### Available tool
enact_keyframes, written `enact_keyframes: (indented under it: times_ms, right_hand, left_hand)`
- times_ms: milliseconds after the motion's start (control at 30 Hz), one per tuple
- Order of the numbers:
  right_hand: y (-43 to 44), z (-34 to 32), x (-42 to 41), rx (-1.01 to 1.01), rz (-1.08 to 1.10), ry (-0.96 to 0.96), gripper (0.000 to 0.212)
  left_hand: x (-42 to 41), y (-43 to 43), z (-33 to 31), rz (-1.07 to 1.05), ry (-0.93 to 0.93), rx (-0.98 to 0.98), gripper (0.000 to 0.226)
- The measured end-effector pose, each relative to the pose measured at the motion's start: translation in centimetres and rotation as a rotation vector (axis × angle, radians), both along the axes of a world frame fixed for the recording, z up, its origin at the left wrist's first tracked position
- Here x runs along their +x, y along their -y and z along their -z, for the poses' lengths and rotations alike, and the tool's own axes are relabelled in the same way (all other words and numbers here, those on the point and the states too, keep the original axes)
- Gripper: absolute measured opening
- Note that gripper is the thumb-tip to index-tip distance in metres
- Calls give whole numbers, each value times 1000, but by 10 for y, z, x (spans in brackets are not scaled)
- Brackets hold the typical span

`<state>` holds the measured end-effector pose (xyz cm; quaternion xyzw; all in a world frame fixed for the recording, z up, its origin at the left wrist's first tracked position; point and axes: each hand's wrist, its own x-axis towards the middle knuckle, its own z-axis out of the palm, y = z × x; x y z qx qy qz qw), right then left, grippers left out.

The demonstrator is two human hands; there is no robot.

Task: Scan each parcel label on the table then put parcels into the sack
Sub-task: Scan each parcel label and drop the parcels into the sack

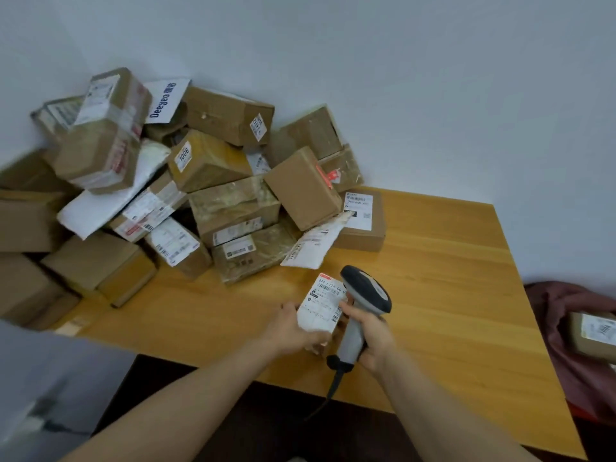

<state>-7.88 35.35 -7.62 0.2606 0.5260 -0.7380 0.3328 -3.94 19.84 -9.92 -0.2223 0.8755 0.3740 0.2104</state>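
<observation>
My left hand (293, 331) grips a small parcel (321, 306) whose white label faces up, just above the wooden table (450, 295). My right hand (373, 338) is closed on the grey handle of a barcode scanner (365, 295). The scanner's dark head sits right beside the label's upper right corner. A dark red sack (573, 355) lies off the table's right edge with a brown labelled box (593, 335) in its mouth. A big heap of cardboard parcels (206, 181) fills the table's far left.
The heap leans against the white wall (433, 78) and holds white mailer bags (110, 198) among the boxes. The scanner's cable (330, 391) trails over the near table edge. A grey surface (50, 378) lies at the lower left.
</observation>
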Motion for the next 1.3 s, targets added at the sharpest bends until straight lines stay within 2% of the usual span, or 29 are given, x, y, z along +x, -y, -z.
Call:
enact_keyframes:
  times_ms: [67,100,200,300,400,567,700,833,900,967,1133,1300]
  right_hand:
    - [-1,3,6,16,-6,-8,34]
    - [-3,4,7,19,-5,-15,34]
    - [-9,9,12,15,-11,-44,45]
    - [-14,13,13,20,-29,-80,56]
    - [-21,11,12,39,-47,-100,42]
    - [-28,-13,6,2,-76,-161,32]
    - [-21,-44,0,-11,-128,-250,36]
    - [-14,-71,3,-21,-211,-325,22]
    - [-10,-80,6,15,-240,-360,24]
    - [-7,-89,9,69,-271,-412,25]
    - [-4,-114,22,99,-417,-471,17]
    - [0,-132,31,79,-441,-430,18]
  left_hand:
    - [7,3,2,-83,-18,137,54]
    - [8,3,1,-131,-23,197,47]
    - [1,2,3,-276,9,296,68]
    - [-9,-7,5,-289,60,438,52]
    - [-9,-19,2,-311,100,559,52]
    - [-6,-6,-21,-381,83,605,79]
    - [-7,5,-60,-369,77,572,99]
    - [-3,10,-82,-347,7,479,62]
    - [0,13,-89,-359,-89,425,43]
    - [1,19,-95,-387,-194,380,37]
    - [6,38,-104,-486,-357,215,44]
    - [10,58,-103,-509,-380,64,66]
